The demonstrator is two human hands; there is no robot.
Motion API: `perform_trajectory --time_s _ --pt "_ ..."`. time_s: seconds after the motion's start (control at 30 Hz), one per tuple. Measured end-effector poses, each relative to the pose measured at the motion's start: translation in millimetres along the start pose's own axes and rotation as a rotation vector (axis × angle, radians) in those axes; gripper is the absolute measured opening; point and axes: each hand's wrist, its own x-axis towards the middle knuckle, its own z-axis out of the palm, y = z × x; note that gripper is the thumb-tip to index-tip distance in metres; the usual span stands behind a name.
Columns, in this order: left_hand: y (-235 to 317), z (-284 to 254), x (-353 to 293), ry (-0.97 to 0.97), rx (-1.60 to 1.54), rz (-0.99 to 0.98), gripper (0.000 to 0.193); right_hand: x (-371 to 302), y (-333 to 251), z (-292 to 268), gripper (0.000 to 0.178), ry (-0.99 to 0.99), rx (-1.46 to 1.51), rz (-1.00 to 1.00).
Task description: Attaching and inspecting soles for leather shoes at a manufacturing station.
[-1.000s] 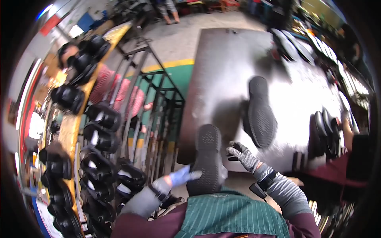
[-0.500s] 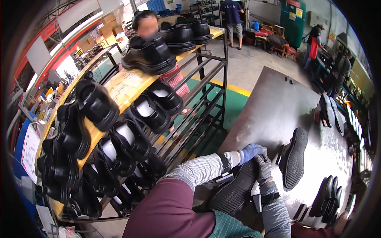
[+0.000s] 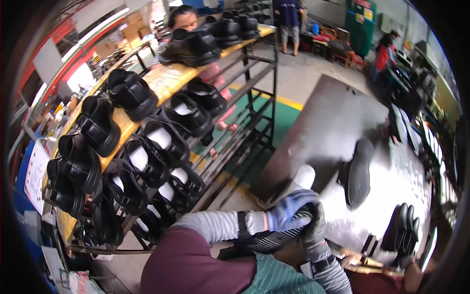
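My left hand [image 3: 293, 208], in a blue glove, is closed over the toe end of a black shoe [image 3: 274, 240]. Fine pale diagonal stripes show on the shoe's surface, smeared by motion. On its right side my right hand [image 3: 316, 226], in a grey glove, presses against the same end with bent fingers. The shoe's lower part is partly hidden behind my sleeve and lap. Just beyond my left hand lies a white rounded piece [image 3: 303, 176] whose kind I cannot make out. Farther right, another black shoe [image 3: 359, 174] lies on the dark worktable [image 3: 313, 132].
To the left stands a rack with a yellow top board [image 3: 171, 78], crowded with black shoes [image 3: 132, 95]. A person [image 3: 183, 19] stands behind it. Several dark shoe parts [image 3: 404, 230] stand at the table's right side. Other people [image 3: 290, 24] are in the background.
The shoe has come closer to my body and turned, with both hands on its end. The white piece beyond my left hand now shows. My view has shifted slightly.
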Motion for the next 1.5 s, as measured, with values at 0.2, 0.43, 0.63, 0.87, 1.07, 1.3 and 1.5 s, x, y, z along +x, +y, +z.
perform_trajectory --time_s 0.2,0.43,0.63,0.87,1.07,1.3,1.5 --pt "56 34 -96 -0.115 0.015 0.203 0.066 -92 -9 -15 0.034 -0.291 -0.424 -0.009" --pt "12 21 -110 0.398 0.028 -0.660 0.077 -131 -99 -63 0.025 0.131 -1.027 -0.273" --pt "-39 33 -101 0.442 -0.716 -1.013 0.073 -31 -89 -163 0.044 0.379 -1.581 -0.565" --pt "-150 -2 -4 0.135 -0.581 -0.794 0.068 119 -107 -138 0.067 0.515 -0.410 -0.067" --pt "-254 -18 107 -0.267 -0.648 -0.776 0.071 78 -109 -121 0.065 0.391 -0.521 -0.082" --pt "-299 79 275 -0.783 -0.448 -0.474 0.070 5 -95 -128 0.084 0.410 -0.330 0.056" --pt "-292 239 350 -0.788 -0.730 -0.444 0.065 -6 -76 -135 0.082 0.576 -0.267 0.141"
